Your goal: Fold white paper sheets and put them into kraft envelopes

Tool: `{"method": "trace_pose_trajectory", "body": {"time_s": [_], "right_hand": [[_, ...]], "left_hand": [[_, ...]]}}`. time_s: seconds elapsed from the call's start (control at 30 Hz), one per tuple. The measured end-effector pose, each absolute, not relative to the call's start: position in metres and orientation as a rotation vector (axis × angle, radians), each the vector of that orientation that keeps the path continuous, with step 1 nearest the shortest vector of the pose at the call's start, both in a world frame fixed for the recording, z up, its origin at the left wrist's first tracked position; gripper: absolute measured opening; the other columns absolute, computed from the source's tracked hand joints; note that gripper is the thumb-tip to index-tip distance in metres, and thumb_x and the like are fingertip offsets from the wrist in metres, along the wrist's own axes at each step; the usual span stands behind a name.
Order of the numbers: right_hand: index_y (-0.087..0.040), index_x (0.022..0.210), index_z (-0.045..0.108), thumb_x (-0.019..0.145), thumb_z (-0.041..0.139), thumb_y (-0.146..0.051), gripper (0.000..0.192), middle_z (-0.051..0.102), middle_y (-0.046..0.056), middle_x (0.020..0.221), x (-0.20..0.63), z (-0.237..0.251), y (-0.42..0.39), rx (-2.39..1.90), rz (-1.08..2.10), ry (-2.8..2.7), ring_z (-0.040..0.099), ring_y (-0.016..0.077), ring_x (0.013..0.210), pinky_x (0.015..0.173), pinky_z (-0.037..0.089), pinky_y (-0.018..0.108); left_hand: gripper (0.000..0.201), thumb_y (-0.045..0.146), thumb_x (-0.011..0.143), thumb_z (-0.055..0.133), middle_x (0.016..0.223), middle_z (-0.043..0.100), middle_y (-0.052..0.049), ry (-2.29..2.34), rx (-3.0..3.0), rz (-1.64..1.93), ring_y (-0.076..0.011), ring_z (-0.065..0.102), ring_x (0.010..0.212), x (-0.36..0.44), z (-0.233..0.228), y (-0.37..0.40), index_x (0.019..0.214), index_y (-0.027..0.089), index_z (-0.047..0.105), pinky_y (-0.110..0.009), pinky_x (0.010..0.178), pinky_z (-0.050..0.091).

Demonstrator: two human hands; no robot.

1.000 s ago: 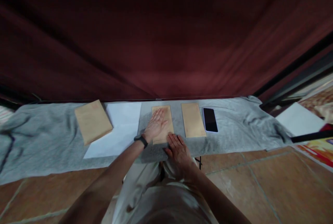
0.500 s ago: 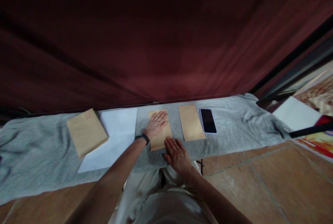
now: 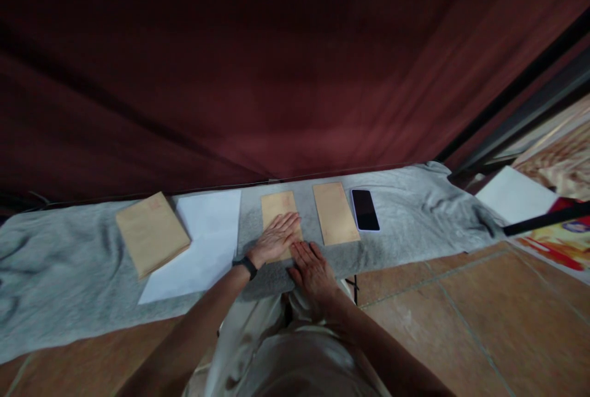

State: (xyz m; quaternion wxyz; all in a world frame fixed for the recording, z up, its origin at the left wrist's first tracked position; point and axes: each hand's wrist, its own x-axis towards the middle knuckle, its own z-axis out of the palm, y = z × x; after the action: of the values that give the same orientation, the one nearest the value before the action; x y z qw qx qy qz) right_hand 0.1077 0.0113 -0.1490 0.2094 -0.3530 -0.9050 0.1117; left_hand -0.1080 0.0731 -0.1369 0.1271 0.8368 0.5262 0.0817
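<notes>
My left hand (image 3: pixel 275 238) lies flat, fingers spread, on the near half of a brown envelope (image 3: pixel 277 206) on the grey cloth (image 3: pixel 69 274). A black band sits on that wrist. My right hand (image 3: pixel 313 269) rests flat just to its right, fingertips at the envelope's near right corner. A second brown envelope (image 3: pixel 335 212) lies to the right, and beside it a dark phone (image 3: pixel 365 209). To the left lie a white sheet (image 3: pixel 203 243) and a larger brown envelope stack (image 3: pixel 152 232).
A dark red curtain (image 3: pixel 276 77) hangs behind the cloth-covered table. Tiled floor (image 3: pixel 461 323) stretches on the right. A white sheet (image 3: pixel 514 194) and colourful printed material (image 3: pixel 562 234) lie at the far right, crossed by a dark bar (image 3: pixel 544 217).
My left hand has slid toward me along the envelope, from its far half to its near half. The right hand has stayed near the envelope's near corner. The view shifted slightly.
</notes>
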Motion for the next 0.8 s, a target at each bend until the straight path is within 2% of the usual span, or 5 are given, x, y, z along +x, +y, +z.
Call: {"method": "trace_pose_trajectory", "body": {"time_s": [0.13, 0.43, 0.6, 0.8], "right_hand": [[-0.016, 0.154, 0.045, 0.103, 0.054, -0.037, 0.056, 0.057, 0.016, 0.151, 0.107, -0.149, 0.011, -0.971, 0.315, -2.507, 0.05, 0.0283, 0.144, 0.125, 0.033, 0.053], [-0.011, 0.156, 0.043, 0.103, 0.049, -0.034, 0.058, 0.047, 0.015, 0.16, 0.107, -0.151, 0.014, -0.97, 0.342, -2.524, 0.045, 0.0288, 0.148, 0.125, 0.031, 0.052], [-0.012, 0.158, 0.041, 0.103, 0.049, -0.034, 0.059, 0.046, 0.017, 0.159, 0.106, -0.149, 0.009, -1.064, 0.294, -2.482, 0.045, 0.0292, 0.148, 0.125, 0.031, 0.053], [-0.008, 0.16, 0.035, 0.103, 0.049, -0.035, 0.064, 0.041, 0.02, 0.162, 0.105, -0.152, -0.001, -1.216, 0.2, -2.403, 0.041, 0.0323, 0.15, 0.123, 0.031, 0.054]], "left_hand": [[0.061, 0.045, 0.109, 0.024, 0.168, 0.034, -0.011, 1.546, 2.452, 0.242, -0.0185, 0.025, 0.158, -0.101, -0.139, 0.036, 0.163, 0.017, 0.027, -0.043, 0.13, 0.014], [0.068, 0.051, 0.106, 0.037, 0.164, 0.04, -0.015, 1.786, 2.529, 0.349, -0.025, 0.031, 0.156, -0.086, -0.134, -0.046, 0.162, 0.013, 0.029, -0.049, 0.129, 0.019], [0.069, 0.052, 0.105, 0.039, 0.163, 0.041, -0.017, 1.926, 2.487, 0.395, -0.0279, 0.034, 0.154, -0.086, -0.136, -0.066, 0.159, 0.009, 0.035, -0.049, 0.126, 0.028], [0.071, 0.051, 0.104, 0.039, 0.162, 0.041, -0.021, 2.056, 2.403, 0.443, -0.031, 0.033, 0.154, -0.09, -0.138, -0.075, 0.157, 0.003, 0.038, -0.049, 0.125, 0.031]]}}
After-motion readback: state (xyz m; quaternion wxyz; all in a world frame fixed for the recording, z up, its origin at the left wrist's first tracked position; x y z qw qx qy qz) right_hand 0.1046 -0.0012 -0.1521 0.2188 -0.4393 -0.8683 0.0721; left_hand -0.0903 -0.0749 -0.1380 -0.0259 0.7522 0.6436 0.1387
